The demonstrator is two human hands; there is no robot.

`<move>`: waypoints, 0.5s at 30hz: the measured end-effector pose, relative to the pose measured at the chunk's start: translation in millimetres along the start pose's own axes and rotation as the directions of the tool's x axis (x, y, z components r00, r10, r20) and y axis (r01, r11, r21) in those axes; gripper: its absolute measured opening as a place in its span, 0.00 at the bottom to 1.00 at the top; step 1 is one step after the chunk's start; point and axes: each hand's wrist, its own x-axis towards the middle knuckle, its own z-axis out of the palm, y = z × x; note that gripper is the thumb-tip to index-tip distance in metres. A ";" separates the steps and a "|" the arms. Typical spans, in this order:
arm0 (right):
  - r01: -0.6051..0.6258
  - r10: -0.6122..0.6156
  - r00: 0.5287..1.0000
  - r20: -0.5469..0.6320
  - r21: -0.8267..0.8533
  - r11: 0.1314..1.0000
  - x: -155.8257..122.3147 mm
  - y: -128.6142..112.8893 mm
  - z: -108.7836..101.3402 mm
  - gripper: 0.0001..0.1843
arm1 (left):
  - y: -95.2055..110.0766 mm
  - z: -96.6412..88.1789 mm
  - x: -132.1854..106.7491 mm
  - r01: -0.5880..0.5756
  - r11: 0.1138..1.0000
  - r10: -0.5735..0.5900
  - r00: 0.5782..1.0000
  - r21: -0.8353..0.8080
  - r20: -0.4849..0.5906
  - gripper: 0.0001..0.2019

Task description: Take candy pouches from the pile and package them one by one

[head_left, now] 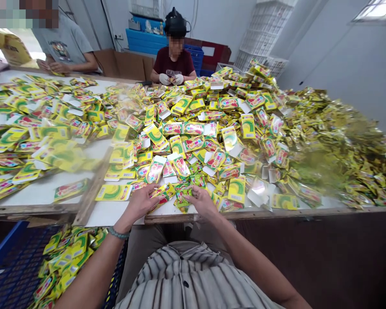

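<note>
Carton [163, 196] and sachet [182, 198] side by side at table's [98, 214] edge
Left hand [143, 200], nearly closed, pinches the carton; right hand [202, 201], half-curled, touches the sachet, grip unclear; light pressure should prevent creasing

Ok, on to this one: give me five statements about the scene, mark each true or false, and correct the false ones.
1. The left hand holds a yellow carton. True.
2. The right hand wears a glove. False: it is bare; white gloves show on the co-worker in the dark red shirt across the table.
3. There is a bracelet on the left wrist. True.
4. The blue crate stands on the tabletop. False: it is below the tabletop, to the person's left, with more cartons in it.
5. A large heap of packets lies on the right side of the table. True.
</note>
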 end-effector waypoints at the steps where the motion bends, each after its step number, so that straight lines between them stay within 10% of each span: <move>1: 0.000 0.000 1.000 0.007 0.083 0.997 3.5 -5.2 1.4 0.20 | 1.1 -0.1 -0.4 0.009 0.997 -0.010 1.000 -0.083 -0.011 0.23; 6: 0.068 -0.087 0.993 0.080 0.210 0.975 23.4 -35.0 7.2 0.19 | 18.7 -2.7 -2.7 0.100 0.781 -0.042 0.993 -0.617 0.108 0.29; 11: 0.194 -0.166 0.971 0.173 -0.157 0.968 37.3 -49.0 -1.2 0.11 | 35.5 -5.7 -14.1 0.174 0.528 -0.011 0.980 -0.831 0.198 0.27; 15: 0.373 -0.319 0.928 0.194 -0.486 0.790 34.1 -58.0 -3.9 0.04 | 38.3 1.1 -24.1 0.177 0.413 -0.003 0.981 -0.893 0.194 0.23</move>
